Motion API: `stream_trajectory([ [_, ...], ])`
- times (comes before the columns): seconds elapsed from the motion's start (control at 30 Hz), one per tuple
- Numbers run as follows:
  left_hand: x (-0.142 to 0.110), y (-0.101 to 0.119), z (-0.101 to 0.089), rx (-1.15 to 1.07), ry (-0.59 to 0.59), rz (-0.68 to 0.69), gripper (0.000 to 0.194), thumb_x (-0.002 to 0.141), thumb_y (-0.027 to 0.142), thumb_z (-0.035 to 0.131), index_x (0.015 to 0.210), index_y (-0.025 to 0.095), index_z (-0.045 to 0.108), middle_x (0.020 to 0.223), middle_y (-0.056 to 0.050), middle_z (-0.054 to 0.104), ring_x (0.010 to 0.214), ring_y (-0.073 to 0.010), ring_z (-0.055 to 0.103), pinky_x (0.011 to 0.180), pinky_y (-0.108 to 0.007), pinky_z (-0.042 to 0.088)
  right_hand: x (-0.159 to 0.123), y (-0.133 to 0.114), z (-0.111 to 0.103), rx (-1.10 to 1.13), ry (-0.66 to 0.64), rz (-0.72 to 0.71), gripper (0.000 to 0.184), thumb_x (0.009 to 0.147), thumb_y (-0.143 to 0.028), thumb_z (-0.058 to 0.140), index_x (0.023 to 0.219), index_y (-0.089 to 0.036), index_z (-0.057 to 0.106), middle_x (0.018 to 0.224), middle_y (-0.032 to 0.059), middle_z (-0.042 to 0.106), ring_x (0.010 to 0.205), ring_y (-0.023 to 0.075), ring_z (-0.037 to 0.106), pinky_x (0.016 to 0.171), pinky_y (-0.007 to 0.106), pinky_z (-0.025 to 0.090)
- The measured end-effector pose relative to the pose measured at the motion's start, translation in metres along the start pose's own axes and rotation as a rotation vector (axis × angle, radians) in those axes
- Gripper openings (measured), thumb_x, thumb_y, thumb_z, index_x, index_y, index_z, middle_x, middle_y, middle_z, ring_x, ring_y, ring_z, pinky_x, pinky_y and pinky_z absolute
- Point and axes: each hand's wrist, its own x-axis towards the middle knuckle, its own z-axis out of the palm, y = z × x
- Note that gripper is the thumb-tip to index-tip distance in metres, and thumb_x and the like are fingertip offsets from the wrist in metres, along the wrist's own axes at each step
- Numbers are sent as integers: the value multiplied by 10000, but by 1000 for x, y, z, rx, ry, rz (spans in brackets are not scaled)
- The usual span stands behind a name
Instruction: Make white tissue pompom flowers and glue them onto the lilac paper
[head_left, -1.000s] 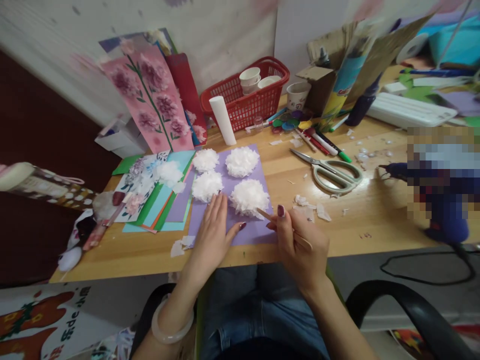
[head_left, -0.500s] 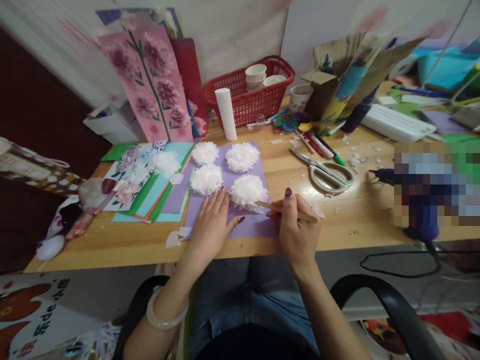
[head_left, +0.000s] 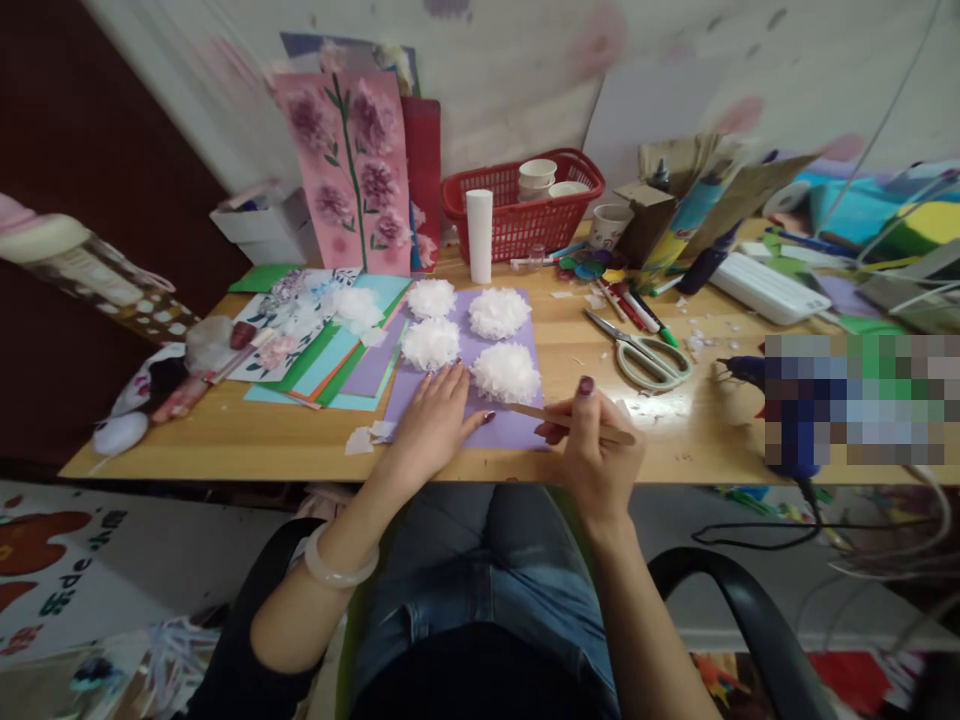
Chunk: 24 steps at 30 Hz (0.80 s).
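Note:
A purple paper sheet (head_left: 517,428) lies on the wooden table (head_left: 720,430) with several white tissue-paper flowers on it. My left hand (head_left: 433,420) rests flat on the sheet, fingers stretched out, just below one white flower (head_left: 430,342). My right hand (head_left: 592,445) is closed on a thin wooden stick (head_left: 541,412), whose tip touches the nearest white flower (head_left: 506,372). Two more flowers (head_left: 498,311) sit farther back on the sheet.
Stacked coloured papers (head_left: 330,358) lie to the left. Scissors (head_left: 646,356), markers (head_left: 636,308), a white roll (head_left: 479,235) and a red basket (head_left: 525,205) with cups stand behind. A blue glue gun (head_left: 750,372) is at the right. A black chair arm (head_left: 742,610) is near my right elbow.
The camera has pulled back and swung left, so the table looks farther away. My hands hold nearly the same pose; the stick has tilted flatter against the flower.

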Motion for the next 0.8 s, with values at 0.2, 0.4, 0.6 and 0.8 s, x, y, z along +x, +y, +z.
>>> stream_trajectory([
  [0.2, 0, 0, 1, -54, 11, -6, 631, 989, 433, 482, 1467, 29, 401, 1565, -223, 380, 1479, -316, 324, 1223, -469, 248, -1, 8, 8, -191, 24, -116, 559, 983, -611, 373, 724, -190, 634, 573, 19, 684, 517, 152, 663, 543, 257, 487],
  [0.4, -1, 2, -1, -63, 3, -24, 636, 989, 428, 485, 1464, 13, 405, 1570, -224, 370, 1480, -316, 321, 1228, -456, 236, 0, 12, 3, -210, 112, -181, 543, 986, -613, 377, 758, -192, 636, 606, 25, 695, 531, 161, 661, 566, 275, 495],
  [0.6, 0, 0, 7, -57, 47, -4, 613, 992, 431, 471, 1464, 45, 414, 1568, -222, 371, 1473, -320, 335, 1220, -472, 250, -7, 9, 7, -176, 21, -172, 576, 989, -613, 362, 719, -186, 638, 550, 17, 676, 495, 153, 665, 542, 260, 494],
  [0.8, -1, -1, 6, -54, 44, 2, 628, 991, 437, 469, 1456, 18, 417, 1563, -236, 373, 1474, -322, 331, 1219, -469, 256, 1, 16, 7, -243, 90, -187, 567, 989, -615, 361, 747, -188, 645, 583, 24, 689, 532, 165, 671, 569, 280, 499],
])
